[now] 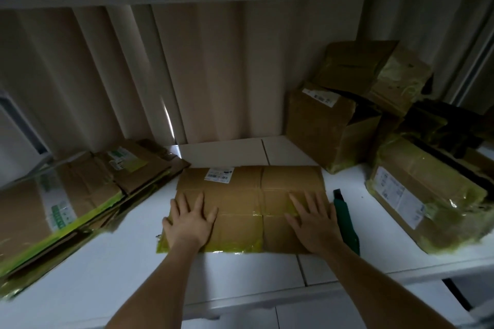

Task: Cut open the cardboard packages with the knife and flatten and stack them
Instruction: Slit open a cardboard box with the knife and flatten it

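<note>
both forearms reach in from the near edge of the white table (107,262). the left hand (188,222) lies palm down on the near left part of the flattened box (240,211), fingers straight and spread, gripping nothing — just pressing on the cardboard. the right hand (312,224) does the same on the near right part, fingers splayed flat over a strip of yellowish tape. the box lies flat in the middle of the table, a white label near its far edge. just beside its right edge, close to the right hand but untouched, lies the green knife (346,219). to the left sits a slanting stack of flattened boxes (66,203). to the right a taped package (419,195) rests on its side; further back, more unopened packages (355,107) pile up against the pleated curtain (187,75).
</note>
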